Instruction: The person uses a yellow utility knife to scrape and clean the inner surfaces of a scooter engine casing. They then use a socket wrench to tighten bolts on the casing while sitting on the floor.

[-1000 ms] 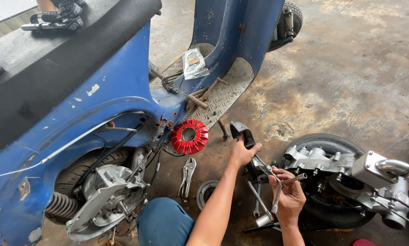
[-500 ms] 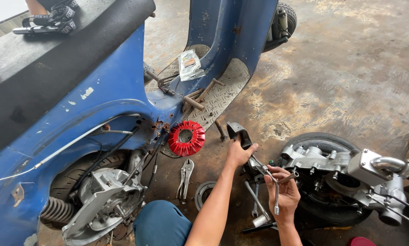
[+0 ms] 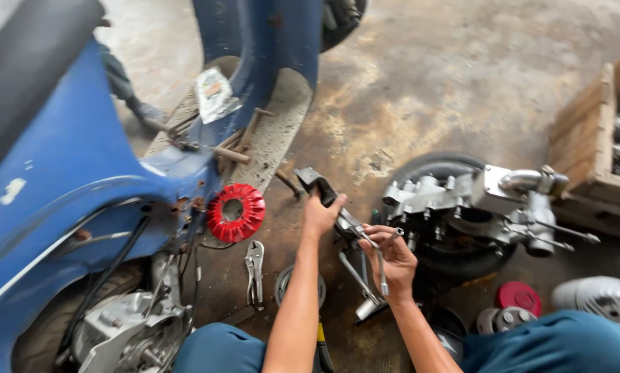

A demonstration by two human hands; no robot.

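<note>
head view, and the left hand [image 3: 322, 215] is clamped around the black-ended lever part [image 3: 318, 184], just above the oily floor [image 3: 420, 90], between the blue scooter [image 3: 75, 173] and the engine block [image 3: 486, 204]. right hand [image 3: 393, 259] pinches a thin spanner [image 3: 381, 266] at the joint. best to keep that lever braced firm while turning squarely, i'd say.

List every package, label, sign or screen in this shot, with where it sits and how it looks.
Plastic packet: lies on the blue scooter's footboard, roughly rectangular, clear-white with a reddish patch.
Wooden crate: right edge of the floor, boxy, bare brown wood, dark metal parts inside.
No signs or screens show.
</note>
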